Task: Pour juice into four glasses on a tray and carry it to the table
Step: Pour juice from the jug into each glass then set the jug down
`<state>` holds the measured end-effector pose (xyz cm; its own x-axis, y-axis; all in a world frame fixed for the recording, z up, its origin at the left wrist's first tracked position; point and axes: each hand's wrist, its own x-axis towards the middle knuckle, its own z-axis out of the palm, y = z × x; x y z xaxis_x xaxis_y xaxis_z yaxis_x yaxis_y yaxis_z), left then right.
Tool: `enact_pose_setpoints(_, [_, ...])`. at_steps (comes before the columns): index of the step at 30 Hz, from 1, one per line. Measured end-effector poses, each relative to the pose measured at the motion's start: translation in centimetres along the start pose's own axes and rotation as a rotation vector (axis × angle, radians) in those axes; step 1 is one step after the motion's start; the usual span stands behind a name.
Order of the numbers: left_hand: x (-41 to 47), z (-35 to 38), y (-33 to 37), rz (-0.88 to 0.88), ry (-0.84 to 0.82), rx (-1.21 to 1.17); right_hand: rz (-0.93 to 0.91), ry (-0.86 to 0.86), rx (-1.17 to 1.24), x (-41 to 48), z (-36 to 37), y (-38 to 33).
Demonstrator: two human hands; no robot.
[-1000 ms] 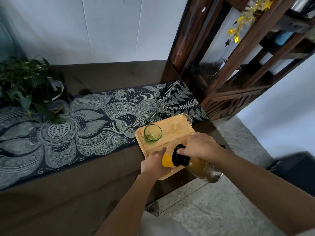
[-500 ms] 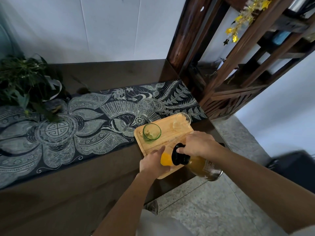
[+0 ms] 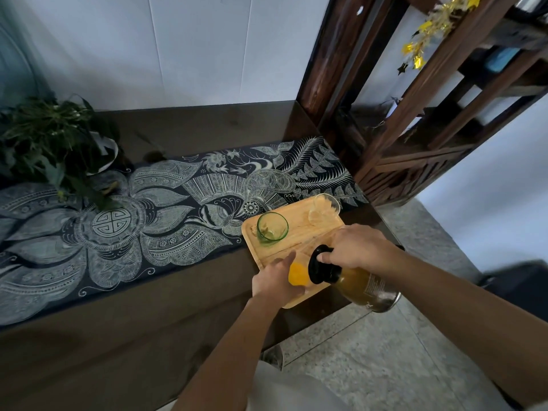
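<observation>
Dark wood formed the long counter (image 3: 184, 327) against a pale wall, with a patterned dark runner (image 3: 166, 221) spread along it and a leafy plant (image 3: 50, 143) at its far left end; a wooden shelf unit (image 3: 421, 120) stood to the right. At the counter's right end lay the wooden tray (image 3: 314, 232), partly on the runner; on it stood a green glass (image 3: 272, 227) and, behind and to its right, a clear glass (image 3: 323, 209), both looking empty. The right hand (image 3: 360, 247) gripped the juice bottle (image 3: 355, 283) near its black neck, tilted nearly flat over the tray's near edge; the left hand (image 3: 277, 281) was wrapped around a third glass (image 3: 298, 274) holding orange juice at the bottle's mouth.
</observation>
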<state>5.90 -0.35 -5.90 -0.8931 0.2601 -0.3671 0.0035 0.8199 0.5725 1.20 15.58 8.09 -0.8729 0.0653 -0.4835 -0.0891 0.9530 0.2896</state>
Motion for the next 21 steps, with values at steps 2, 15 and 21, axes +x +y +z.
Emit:
enact_pose_setpoints(2, [0.0,0.0,0.0,0.004,0.000,0.003,-0.003,0.002,-0.007,-0.2,-0.2,0.0])
enact_pose_setpoints(15, [0.1,0.1,-0.1,-0.002,0.014,-0.015,0.037,-0.023,-0.014,-1.0,-1.1,0.1])
enact_pose_setpoints(21, [0.1,0.2,-0.1,-0.004,0.015,-0.012,0.045,-0.034,-0.022,-0.8,-1.5,-0.1])
